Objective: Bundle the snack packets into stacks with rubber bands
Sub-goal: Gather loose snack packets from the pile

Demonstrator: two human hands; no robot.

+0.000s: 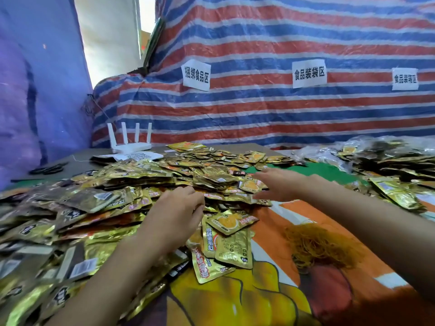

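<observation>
A big heap of gold and brown snack packets (pixel 131 184) covers the table from the left to the middle. My left hand (pixel 179 208) reaches over the heap's near edge, fingers relaxed and slightly bent, holding nothing. My right hand (pixel 280 184) stretches out further right, fingers straight over packets at the heap's right side. A few loose gold packets (pixel 231 241) lie just in front of my left hand. A tangle of orange rubber bands (pixel 320 245) lies on the table below my right forearm.
A white router (pixel 130 143) with several antennas stands at the back left. More packets and clear bags (pixel 388 161) pile up at the right. A striped tarp wall (pixel 259 109) with paper labels stands behind. An orange printed sheet (pixel 235 297) covers the near table.
</observation>
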